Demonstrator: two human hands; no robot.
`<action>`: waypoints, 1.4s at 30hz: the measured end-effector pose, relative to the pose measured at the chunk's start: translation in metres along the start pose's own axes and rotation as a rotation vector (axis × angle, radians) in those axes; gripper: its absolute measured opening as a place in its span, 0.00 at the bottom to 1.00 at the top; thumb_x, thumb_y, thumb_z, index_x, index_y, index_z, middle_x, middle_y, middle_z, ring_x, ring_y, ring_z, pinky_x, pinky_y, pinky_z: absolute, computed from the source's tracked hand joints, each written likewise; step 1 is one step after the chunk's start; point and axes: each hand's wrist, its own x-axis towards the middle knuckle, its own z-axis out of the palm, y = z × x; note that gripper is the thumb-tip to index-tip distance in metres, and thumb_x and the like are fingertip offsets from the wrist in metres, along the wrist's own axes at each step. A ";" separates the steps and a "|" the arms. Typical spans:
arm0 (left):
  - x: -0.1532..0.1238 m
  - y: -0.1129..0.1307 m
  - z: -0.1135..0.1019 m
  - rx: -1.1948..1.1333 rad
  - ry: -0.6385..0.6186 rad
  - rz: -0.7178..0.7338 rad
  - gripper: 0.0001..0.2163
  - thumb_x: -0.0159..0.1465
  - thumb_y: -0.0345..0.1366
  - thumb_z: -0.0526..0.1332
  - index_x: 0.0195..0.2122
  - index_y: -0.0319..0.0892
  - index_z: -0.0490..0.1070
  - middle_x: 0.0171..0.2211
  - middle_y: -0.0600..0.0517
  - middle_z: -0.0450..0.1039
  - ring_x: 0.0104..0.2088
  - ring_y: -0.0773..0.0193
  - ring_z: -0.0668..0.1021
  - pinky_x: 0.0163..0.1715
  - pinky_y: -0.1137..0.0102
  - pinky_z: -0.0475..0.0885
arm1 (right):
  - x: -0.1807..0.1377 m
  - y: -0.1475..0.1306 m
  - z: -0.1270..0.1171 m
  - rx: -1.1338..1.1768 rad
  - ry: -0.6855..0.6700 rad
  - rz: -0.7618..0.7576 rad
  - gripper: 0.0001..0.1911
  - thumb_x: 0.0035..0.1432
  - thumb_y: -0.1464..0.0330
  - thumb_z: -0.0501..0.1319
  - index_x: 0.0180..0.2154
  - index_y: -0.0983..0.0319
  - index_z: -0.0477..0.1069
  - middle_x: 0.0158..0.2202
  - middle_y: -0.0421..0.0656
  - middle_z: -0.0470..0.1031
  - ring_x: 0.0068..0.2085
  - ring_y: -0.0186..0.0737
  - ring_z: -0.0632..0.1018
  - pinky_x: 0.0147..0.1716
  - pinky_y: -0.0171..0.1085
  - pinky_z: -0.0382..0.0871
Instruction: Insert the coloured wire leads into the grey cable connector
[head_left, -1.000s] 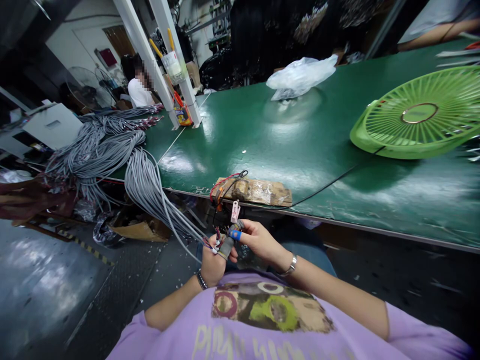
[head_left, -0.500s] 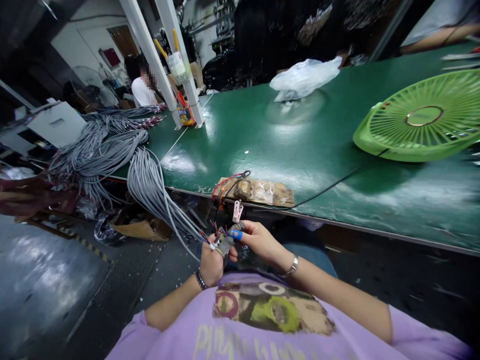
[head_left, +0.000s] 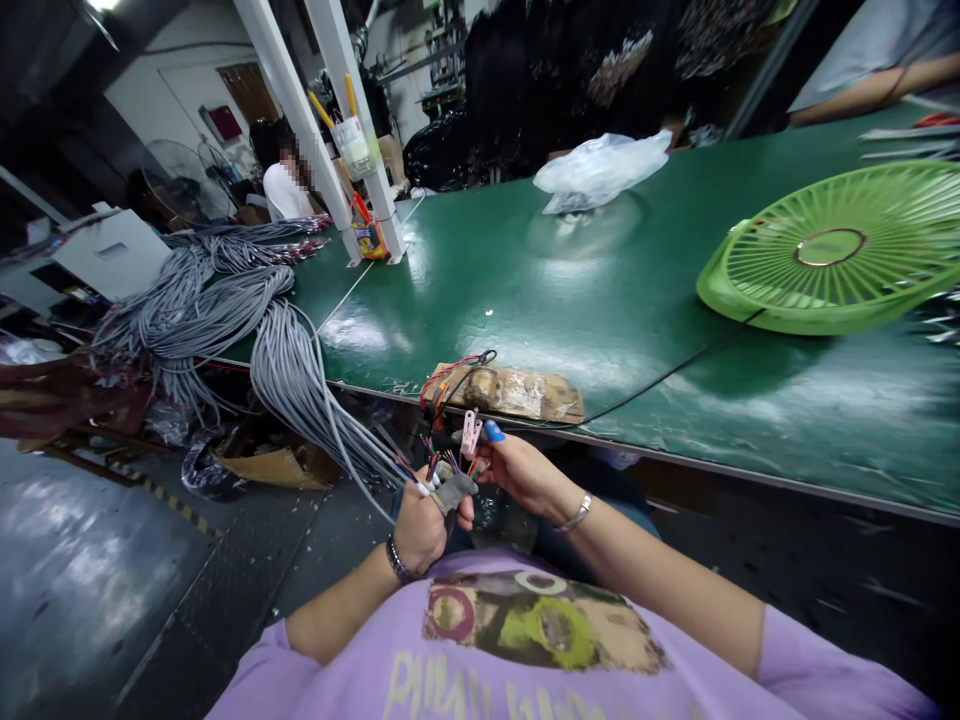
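Note:
My left hand is closed around the end of a bundle of grey cables. A grey covering is on its thumb. Thin coloured wires fan out from the stripped cable ends above this hand. My right hand, with blue tape on one digit, is just to the right, its fingers bent together at the wire tips. Exactly which wires they pinch is too small to see. A pale pink clip stands just above the wires, by the wood block at the table edge.
On the green table are a green fan with a black cord, a clear plastic bag and white posts. More grey cables lie at left. A cardboard box is below. A person sits behind; another's arm is far right.
My right hand has drawn slightly away from the left thumb, and its taped digit has lifted upward. Coloured wires now show between the hands. The left hand keeps its hold; the view shifted slightly.

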 end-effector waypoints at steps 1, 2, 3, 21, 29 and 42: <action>0.001 0.001 0.002 0.005 -0.008 -0.001 0.16 0.47 0.46 0.68 0.21 0.38 0.68 0.12 0.55 0.67 0.12 0.72 0.66 0.12 0.76 0.61 | 0.001 -0.002 0.003 -0.055 -0.001 -0.053 0.21 0.50 0.50 0.61 0.29 0.64 0.71 0.24 0.40 0.70 0.23 0.30 0.66 0.25 0.32 0.61; 0.003 0.001 0.004 0.011 -0.010 -0.003 0.16 0.47 0.46 0.68 0.21 0.38 0.68 0.12 0.55 0.67 0.12 0.72 0.66 0.12 0.76 0.61 | 0.002 -0.003 0.005 -0.118 0.019 -0.120 0.21 0.49 0.51 0.62 0.27 0.64 0.71 0.22 0.39 0.69 0.23 0.30 0.65 0.24 0.32 0.60; 0.004 0.001 0.005 0.016 -0.005 -0.004 0.16 0.47 0.46 0.67 0.21 0.38 0.68 0.12 0.55 0.66 0.12 0.72 0.66 0.12 0.76 0.61 | 0.002 -0.004 0.007 -0.183 0.059 -0.192 0.21 0.49 0.51 0.62 0.25 0.64 0.70 0.21 0.38 0.68 0.22 0.30 0.64 0.24 0.32 0.58; 0.009 -0.009 0.002 0.068 -0.001 -0.021 0.15 0.49 0.45 0.66 0.21 0.38 0.67 0.12 0.57 0.65 0.11 0.73 0.65 0.12 0.76 0.61 | 0.018 0.004 0.013 0.304 0.020 -0.064 0.18 0.44 0.55 0.68 0.27 0.64 0.72 0.22 0.39 0.71 0.23 0.31 0.68 0.24 0.33 0.63; -0.001 -0.008 0.000 0.050 0.051 0.008 0.15 0.49 0.45 0.66 0.23 0.39 0.67 0.12 0.56 0.66 0.12 0.72 0.66 0.12 0.76 0.61 | 0.009 -0.003 0.012 0.318 -0.070 0.040 0.19 0.54 0.53 0.59 0.33 0.63 0.72 0.28 0.42 0.74 0.26 0.32 0.71 0.28 0.33 0.66; 0.005 -0.006 0.004 0.022 0.119 0.019 0.12 0.50 0.43 0.65 0.23 0.39 0.68 0.13 0.56 0.67 0.12 0.71 0.67 0.13 0.76 0.62 | 0.014 0.008 0.008 0.144 0.014 -0.159 0.20 0.50 0.51 0.61 0.29 0.63 0.72 0.26 0.41 0.72 0.26 0.33 0.69 0.28 0.33 0.63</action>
